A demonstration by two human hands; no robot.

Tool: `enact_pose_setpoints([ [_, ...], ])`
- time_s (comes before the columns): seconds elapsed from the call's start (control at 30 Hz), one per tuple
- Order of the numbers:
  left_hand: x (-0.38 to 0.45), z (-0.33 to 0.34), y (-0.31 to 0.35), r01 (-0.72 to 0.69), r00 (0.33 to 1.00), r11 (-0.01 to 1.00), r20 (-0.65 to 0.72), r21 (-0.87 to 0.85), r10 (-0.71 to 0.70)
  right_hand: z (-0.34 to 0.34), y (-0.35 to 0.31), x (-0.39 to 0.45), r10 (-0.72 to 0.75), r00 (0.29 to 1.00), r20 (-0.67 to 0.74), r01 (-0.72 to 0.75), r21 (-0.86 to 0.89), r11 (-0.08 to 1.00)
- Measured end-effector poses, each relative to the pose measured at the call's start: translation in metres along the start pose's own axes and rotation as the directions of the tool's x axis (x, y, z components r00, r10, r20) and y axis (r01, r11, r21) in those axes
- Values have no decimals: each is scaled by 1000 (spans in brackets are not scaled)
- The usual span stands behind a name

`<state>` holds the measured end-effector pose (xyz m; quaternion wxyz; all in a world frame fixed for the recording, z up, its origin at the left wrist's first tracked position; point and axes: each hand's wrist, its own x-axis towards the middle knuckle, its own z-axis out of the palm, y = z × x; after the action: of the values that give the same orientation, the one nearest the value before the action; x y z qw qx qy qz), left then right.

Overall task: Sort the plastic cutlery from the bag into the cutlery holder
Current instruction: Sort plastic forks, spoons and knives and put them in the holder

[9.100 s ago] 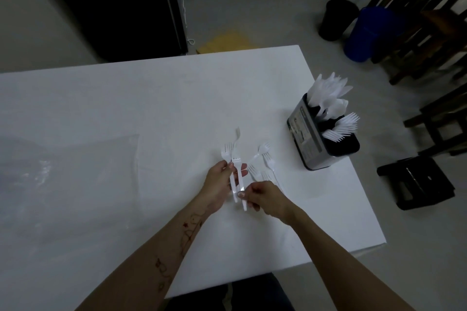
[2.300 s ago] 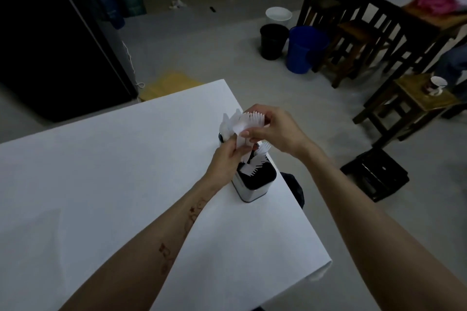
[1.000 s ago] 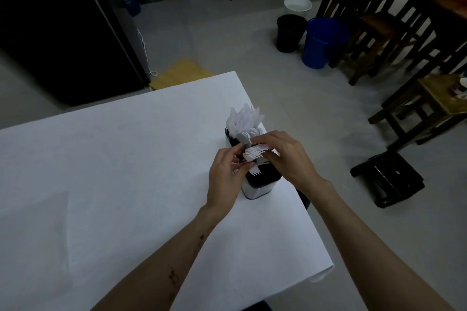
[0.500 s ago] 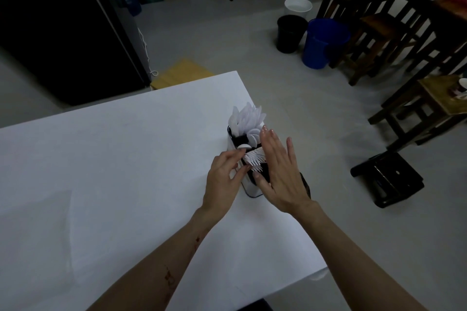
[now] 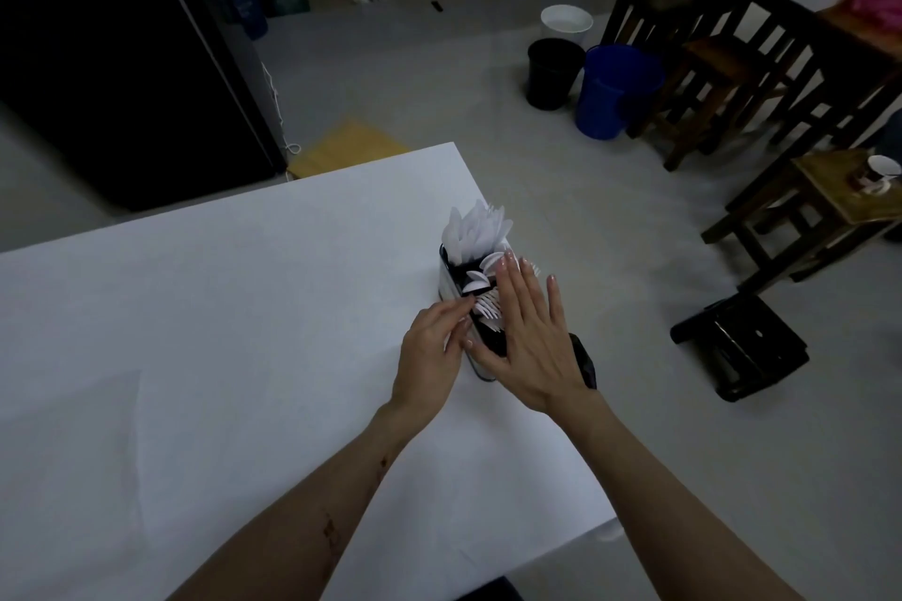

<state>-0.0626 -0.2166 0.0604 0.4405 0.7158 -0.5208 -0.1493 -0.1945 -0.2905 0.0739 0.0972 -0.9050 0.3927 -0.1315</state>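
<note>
The cutlery holder (image 5: 448, 282), a dark box with pale sides, stands near the right edge of the white table (image 5: 219, 307). White knives (image 5: 476, 229) stick up from its far section, spoons (image 5: 481, 269) from the middle one, and forks (image 5: 485, 307) from the near one. My right hand (image 5: 529, 332) lies flat and open over the near part of the holder, fingers spread, holding nothing. My left hand (image 5: 434, 354) rests against the holder's left side with its fingertips at the forks. The clear plastic bag (image 5: 68, 444) lies flat at the left of the table.
The table's right edge runs just beyond the holder. On the floor past it are a low black stool (image 5: 739, 347), a blue bucket (image 5: 615, 90), a black bin (image 5: 554, 66) and a white bowl (image 5: 566, 21). Wooden stools and a dark table stand at right.
Over the last second my right hand let go of the forks it was pushing into the holder and flattened over them. My left hand stayed at the holder's side.
</note>
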Motion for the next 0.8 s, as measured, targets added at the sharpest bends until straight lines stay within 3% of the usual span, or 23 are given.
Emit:
enact_pose_setpoints([
  [0.17,13,-12,-7,19,996,999,-91,-29,-22,7,-5,-22,226,968,-106,-200,210,957],
  [0.3,48,-21,-14,126,986,990,-100,-66,-132,18,-12,-30,485,874,16,-461,342,819],
  [0.37,74,-20,-13,292,956,949,1,-119,-294,21,-18,-25,577,812,82,-560,384,734],
  [0.43,97,-16,-18,473,877,869,177,-148,-447,24,-23,-19,652,754,79,-617,423,663],
  [0.5,108,-11,-21,571,798,799,354,-186,-488,26,-26,-15,685,727,51,-626,458,631],
  [0.63,103,-9,-21,637,750,704,461,-314,-473,30,-15,-9,645,764,3,-558,506,658],
  [0.8,97,-44,-37,637,766,604,303,-480,-567,16,-9,35,425,904,46,-383,527,758],
])
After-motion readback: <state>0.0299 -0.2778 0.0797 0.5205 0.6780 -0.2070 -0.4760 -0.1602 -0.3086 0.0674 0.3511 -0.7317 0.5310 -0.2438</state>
